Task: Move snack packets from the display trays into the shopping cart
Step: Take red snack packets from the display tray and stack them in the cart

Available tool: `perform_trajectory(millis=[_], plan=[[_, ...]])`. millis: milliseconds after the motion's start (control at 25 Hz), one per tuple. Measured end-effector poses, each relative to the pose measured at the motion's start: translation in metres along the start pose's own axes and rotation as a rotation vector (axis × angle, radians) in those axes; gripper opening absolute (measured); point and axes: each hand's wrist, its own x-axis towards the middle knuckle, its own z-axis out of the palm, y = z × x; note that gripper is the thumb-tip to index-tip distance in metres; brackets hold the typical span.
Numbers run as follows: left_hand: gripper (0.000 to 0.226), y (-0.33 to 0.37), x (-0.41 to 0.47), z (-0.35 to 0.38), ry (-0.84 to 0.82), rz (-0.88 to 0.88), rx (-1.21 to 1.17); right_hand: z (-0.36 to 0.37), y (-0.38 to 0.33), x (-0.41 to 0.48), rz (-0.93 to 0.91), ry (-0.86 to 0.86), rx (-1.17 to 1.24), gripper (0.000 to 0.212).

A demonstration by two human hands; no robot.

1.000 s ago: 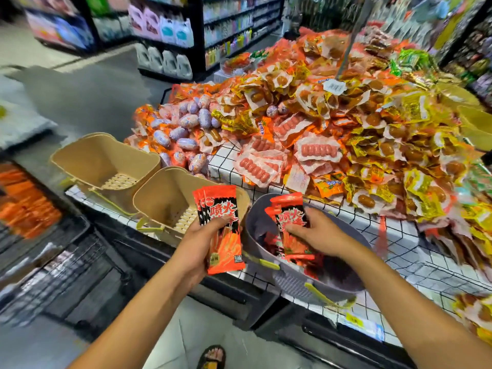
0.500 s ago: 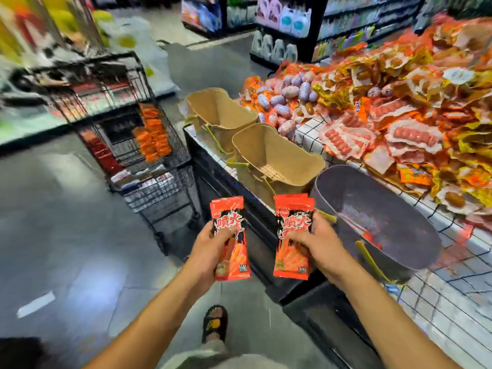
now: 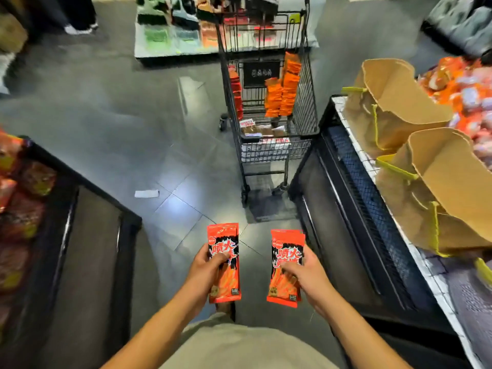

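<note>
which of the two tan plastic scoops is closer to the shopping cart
The farther tan plastic scoop, at the display counter's end beside the black wire shopping cart; the other tan scoop sits nearer the person.

— Where does the view look from?
— The person's head, facing forward and steeply down, wide-angle.
— How near?
— Close above the left hand (image 3: pixel 205 266) and the right hand (image 3: pixel 308 272), whose fingers pinch snack packets (image 3: pixel 225 235) at lower centre. The shopping cart (image 3: pixel 304 102) stands well beyond the fingertips, and the display table (image 3: pixel 354 166) runs off right of the right fingers.
</note>
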Motion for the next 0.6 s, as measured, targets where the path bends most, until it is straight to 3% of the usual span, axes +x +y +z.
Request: perform_trajectory(millis=[320,600], plan=[[0.023,0.09,0.102,-0.049,0.018,0.041,-0.005,0.084,-0.065,0.082,0.023,-0.008,-0.016,0.035],[0.021,0.164,0.178,-0.039,-0.045,0.052,0.053,0.099,-0.103,0.146,0.045,0.049,0.058,0.036]])
